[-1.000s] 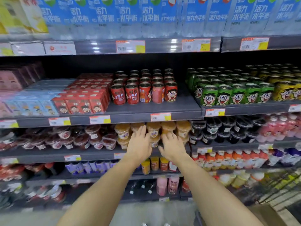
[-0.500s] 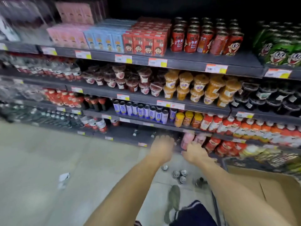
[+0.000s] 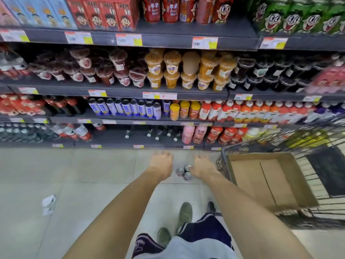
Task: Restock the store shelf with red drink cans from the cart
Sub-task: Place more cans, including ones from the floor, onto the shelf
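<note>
Currently both hands are spread and empty: left hand (image 3: 162, 163), right hand (image 3: 202, 166) flanking a small cluster of cans (image 3: 183, 171) standing on the floor (image 3: 93, 174) beside the cart (image 3: 261, 146). Risk: grabbing several at once, one slips, tips and rolls under the shelf (image 3: 186, 39); fingers are splayed wide.

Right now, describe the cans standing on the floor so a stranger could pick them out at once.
Start at the wire cart holding an open cardboard box, on the right. Just left of it, on the pale tiled floor, a tight cluster of cans stands between the left hand and right hand. Unlike the shelved drinks, they show only silver tops.
</note>
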### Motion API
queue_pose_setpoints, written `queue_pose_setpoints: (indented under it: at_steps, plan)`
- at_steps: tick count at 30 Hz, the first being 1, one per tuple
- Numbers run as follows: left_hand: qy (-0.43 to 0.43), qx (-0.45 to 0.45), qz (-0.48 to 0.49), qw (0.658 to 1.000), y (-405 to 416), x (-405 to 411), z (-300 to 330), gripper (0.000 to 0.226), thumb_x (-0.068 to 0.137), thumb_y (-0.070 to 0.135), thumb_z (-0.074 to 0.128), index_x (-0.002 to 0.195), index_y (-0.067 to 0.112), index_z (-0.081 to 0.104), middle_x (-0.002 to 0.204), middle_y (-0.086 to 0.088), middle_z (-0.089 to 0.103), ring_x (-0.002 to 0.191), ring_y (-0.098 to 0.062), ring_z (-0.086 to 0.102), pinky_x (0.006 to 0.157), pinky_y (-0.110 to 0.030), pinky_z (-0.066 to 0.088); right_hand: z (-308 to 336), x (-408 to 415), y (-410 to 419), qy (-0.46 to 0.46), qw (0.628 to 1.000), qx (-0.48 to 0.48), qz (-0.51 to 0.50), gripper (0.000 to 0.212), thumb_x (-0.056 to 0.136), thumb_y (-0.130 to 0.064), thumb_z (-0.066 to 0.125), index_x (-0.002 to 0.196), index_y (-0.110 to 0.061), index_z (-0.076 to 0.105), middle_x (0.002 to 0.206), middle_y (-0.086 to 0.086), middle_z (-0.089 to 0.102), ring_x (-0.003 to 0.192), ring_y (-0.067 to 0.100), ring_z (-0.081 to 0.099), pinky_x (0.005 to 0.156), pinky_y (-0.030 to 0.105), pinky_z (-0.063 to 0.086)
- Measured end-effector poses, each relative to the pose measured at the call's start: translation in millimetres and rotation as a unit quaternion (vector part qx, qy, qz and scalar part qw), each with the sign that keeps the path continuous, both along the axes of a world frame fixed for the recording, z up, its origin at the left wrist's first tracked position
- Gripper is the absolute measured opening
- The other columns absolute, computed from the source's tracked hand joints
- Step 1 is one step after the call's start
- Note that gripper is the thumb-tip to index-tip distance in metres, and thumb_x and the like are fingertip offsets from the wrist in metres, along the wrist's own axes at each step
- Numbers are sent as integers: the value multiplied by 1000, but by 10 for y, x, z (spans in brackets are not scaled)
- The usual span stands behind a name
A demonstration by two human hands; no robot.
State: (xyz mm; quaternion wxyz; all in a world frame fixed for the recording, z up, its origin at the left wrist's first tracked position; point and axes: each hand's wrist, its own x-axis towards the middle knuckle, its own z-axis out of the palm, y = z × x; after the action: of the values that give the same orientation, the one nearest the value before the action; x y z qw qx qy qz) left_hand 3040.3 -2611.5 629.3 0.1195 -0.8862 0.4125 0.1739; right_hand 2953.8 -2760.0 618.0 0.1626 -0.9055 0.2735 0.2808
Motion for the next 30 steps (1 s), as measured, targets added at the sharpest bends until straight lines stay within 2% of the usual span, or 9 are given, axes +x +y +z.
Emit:
queue_pose_setpoints:
  at_steps: [5,12,15,17,23,30]
  plan:
    - [63,6,38,997,-228,16,-302,44,96,32,44,136,13,41,139,-8,45,130,-26,41,103,-38,35,-274,-117,-211,14,1000,17,-4,50,96,-34,52,137,-9,42,140,16,47,131,34,43,103,42,39]
    - [113,2,81,990,-298,46,-943,50,96,35,45,140,12,40,141,-8,46,130,-25,42,104,-38,36,-961,-188,-419,86,995,40,28,68,95,-37,53,151,-9,26,147,19,41,133,36,40,107,43,36]
    - [129,1,109,986,-294,161,-1275,52,96,35,46,142,11,38,145,-8,43,133,-25,39,106,-37,34,-1262,-115,-484,99,993,58,41,65,96,-37,52,149,-9,28,155,18,31,139,35,31,110,44,32]
    - [135,7,123,983,-312,270,-1529,51,96,34,47,141,11,38,145,-8,43,133,-25,39,105,-37,34,-1507,-44,-528,105,991,55,55,61,98,-38,51,147,-9,32,155,16,30,139,35,32,110,44,32]
    - [151,-12,149,977,-418,572,-2518,54,95,34,49,143,12,38,146,-7,42,133,-25,39,105,-38,35,-2609,373,-590,113,988,45,98,54,94,-39,57,138,-11,42,141,13,46,130,31,45,103,40,39]
    - [138,-49,93,985,-665,1001,-3905,53,92,30,53,140,12,40,142,-8,47,128,-29,44,102,-39,36,-3909,918,-552,77,991,49,102,66,94,-40,57,147,-9,32,149,14,38,136,31,37,106,42,35]
